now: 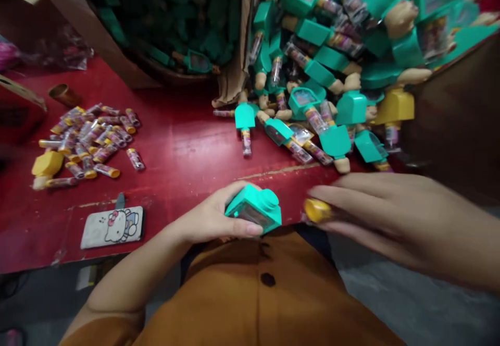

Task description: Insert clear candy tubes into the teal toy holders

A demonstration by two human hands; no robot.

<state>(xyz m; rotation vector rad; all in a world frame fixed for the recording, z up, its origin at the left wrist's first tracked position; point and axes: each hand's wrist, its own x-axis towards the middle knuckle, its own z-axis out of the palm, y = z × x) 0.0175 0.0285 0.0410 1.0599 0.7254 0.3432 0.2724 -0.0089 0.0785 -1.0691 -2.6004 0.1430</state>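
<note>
My left hand (219,215) fingers clamp the teal block (254,211), its socket facing right toward the yellow-capped tube (316,210) pinched in my right hand (375,215) fingers just beside it.

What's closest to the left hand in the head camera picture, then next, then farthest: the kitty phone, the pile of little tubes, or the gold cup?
From the left hand:
1. Kitty phone, at the table's front edge, left of the hand.
2. Pile of little tubes, farther back on the left.
3. Gold cup, lying at the far left, behind the pile.
</note>
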